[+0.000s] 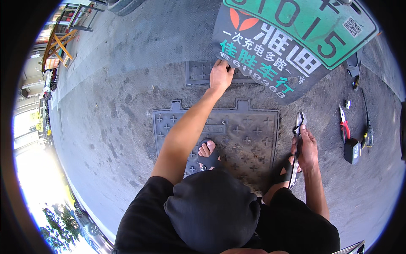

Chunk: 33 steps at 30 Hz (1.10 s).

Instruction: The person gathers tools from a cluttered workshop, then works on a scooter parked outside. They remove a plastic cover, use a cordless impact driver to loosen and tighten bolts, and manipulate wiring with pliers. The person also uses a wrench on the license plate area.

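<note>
My left hand (221, 77) is closed at the lower left corner of a dark mud flap (270, 86), its fingertips partly hidden at the edge. The flap carries printed lettering and hangs below a green number plate (338, 40). In my right hand (308, 148), an adjustable wrench (296, 146) is gripped by the handle, its jaws pointing away from me. That hand is beside my right knee, apart from the flap and plate.
Pliers with red grips (344, 124), a screwdriver (368, 132), a small black box (352, 151) and a small metal piece (347, 103) lie on the ground at right. Beneath me is a metal cover (237, 148). A tyre (122, 6) and wooden stand (59, 46) are at far left.
</note>
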Available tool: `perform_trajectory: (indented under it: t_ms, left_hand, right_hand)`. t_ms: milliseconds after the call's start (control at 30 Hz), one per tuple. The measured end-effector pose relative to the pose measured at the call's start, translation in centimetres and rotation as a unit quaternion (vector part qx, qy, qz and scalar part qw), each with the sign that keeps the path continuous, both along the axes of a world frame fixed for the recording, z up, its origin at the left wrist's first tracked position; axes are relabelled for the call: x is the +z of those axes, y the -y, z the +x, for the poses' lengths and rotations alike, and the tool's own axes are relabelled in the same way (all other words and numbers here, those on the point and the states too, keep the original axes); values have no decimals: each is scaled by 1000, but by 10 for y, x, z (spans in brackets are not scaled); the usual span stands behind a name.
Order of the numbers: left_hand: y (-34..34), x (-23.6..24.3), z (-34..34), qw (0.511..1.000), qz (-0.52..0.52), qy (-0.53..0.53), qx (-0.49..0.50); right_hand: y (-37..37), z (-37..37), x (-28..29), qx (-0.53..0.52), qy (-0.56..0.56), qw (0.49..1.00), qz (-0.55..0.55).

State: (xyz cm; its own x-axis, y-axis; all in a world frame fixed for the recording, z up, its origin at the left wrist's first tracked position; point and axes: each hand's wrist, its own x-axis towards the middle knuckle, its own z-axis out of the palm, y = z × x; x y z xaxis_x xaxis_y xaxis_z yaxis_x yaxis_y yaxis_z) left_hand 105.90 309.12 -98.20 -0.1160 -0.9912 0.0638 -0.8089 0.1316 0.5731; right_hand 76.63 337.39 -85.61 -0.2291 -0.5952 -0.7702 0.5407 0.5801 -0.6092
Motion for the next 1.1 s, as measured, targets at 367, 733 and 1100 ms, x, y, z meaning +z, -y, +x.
perform_trajectory:
  t_ms: [367, 733, 1100]
  left_hand:
    - [29, -14, 16, 995, -66, -67, 32]
    - [1, -4, 18, 994, -61, -93, -1]
    - [-3, -24, 22, 990, -90, -96, 50]
  right_hand:
    - [15, 13, -5, 5, 1, 1000, -3]
    - [13, 14, -1, 8, -4, 1000, 14]
    - [40, 7, 12, -27, 64, 995, -68]
